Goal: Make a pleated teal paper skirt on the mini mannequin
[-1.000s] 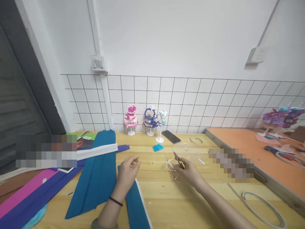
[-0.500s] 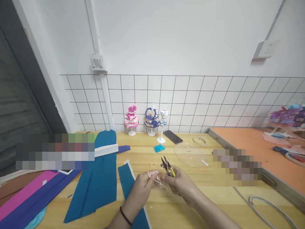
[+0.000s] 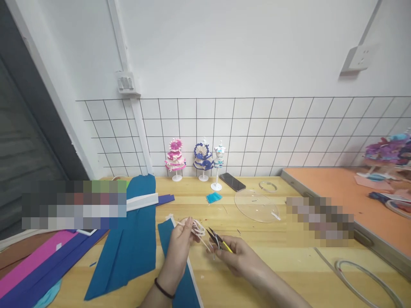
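My left hand [image 3: 180,244] is closed on a looped bundle of thin whitish cord [image 3: 199,229], held just above the table. In my right hand [image 3: 240,256] is a pair of small scissors [image 3: 227,247] with dark blades and yellow on the handle, tips pointing up and left. A strand of the cord runs from the bundle to the right fingertips, which seem to pinch its end. Beneath my left forearm lies a strip of teal cloth [image 3: 167,239] with a white edge.
A larger teal cloth [image 3: 135,244] and folded coloured fabrics [image 3: 54,265] lie left. Small dress stands [image 3: 203,164], a phone [image 3: 232,182], a turquoise pleated piece [image 3: 213,197] and a clear disc [image 3: 257,206] sit toward the wall. An orange surface [image 3: 327,188] borders the right.
My hands have moved apart, the left one going left and up with the cord bundle. A strand now stretches between them. The scissors have tilted further left and sit lower.
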A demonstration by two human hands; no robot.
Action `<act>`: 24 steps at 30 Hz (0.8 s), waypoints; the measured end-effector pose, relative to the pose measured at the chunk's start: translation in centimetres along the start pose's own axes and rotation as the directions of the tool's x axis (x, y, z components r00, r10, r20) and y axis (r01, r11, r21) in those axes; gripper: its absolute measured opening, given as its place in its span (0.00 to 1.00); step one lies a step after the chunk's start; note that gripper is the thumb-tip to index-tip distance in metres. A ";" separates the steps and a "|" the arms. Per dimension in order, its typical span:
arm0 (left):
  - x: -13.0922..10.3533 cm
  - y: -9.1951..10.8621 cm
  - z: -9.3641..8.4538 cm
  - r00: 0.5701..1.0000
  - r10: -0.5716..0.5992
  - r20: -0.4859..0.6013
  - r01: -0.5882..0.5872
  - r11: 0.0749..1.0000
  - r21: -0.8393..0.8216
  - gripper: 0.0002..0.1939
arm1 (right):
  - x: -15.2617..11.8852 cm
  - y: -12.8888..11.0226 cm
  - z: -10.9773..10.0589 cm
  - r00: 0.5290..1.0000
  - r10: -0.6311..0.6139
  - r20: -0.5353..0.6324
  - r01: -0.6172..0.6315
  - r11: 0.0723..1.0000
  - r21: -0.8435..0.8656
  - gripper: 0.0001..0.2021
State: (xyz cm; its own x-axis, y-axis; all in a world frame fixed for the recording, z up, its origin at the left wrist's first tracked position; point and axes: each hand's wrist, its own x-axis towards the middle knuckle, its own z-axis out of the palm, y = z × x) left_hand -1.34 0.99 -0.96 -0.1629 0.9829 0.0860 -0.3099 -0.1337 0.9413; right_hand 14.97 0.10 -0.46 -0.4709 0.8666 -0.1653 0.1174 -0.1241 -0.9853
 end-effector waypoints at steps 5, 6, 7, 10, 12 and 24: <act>0.9 0.9 -1.5 0.985 0.049 -0.164 -0.075 0.986 -0.152 0.14 | -0.9 0.0 -0.5 0.997 -0.056 0.051 0.067 0.966 -0.251 0.15; 1.0 1.1 -1.8 0.979 0.062 -0.196 -0.094 0.983 -0.158 0.14 | -0.9 0.0 -0.7 0.997 -0.055 0.062 0.070 0.961 -0.268 0.15; 1.1 1.2 -1.9 0.975 0.068 -0.210 -0.101 0.983 -0.153 0.13 | -0.9 0.2 -0.8 0.997 -0.050 0.060 0.065 0.959 -0.277 0.15; 0.8 1.0 -1.1 0.994 0.022 -0.105 -0.030 0.997 -0.071 0.12 | -0.4 0.8 -0.9 0.999 -0.036 -0.013 0.031 0.964 -0.266 0.14; 0.0 0.4 0.1 0.999 -0.032 0.013 0.031 0.999 0.034 0.11 | 0.0 1.0 -0.6 0.996 -0.062 -0.064 0.045 0.970 -0.239 0.14; -1.5 -0.9 1.5 0.974 -0.122 0.191 0.042 0.927 0.373 0.11 | 0.0 2.1 1.4 0.943 -0.289 -0.168 0.138 0.795 -0.591 0.22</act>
State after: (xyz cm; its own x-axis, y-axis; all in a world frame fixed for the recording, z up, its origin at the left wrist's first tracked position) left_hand 0.63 -0.20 -1.41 0.0583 0.9978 0.0318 0.0550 -0.0350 0.9979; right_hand 13.97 -0.87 -2.60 -0.3309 0.9339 0.1357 0.5451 0.3066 -0.7803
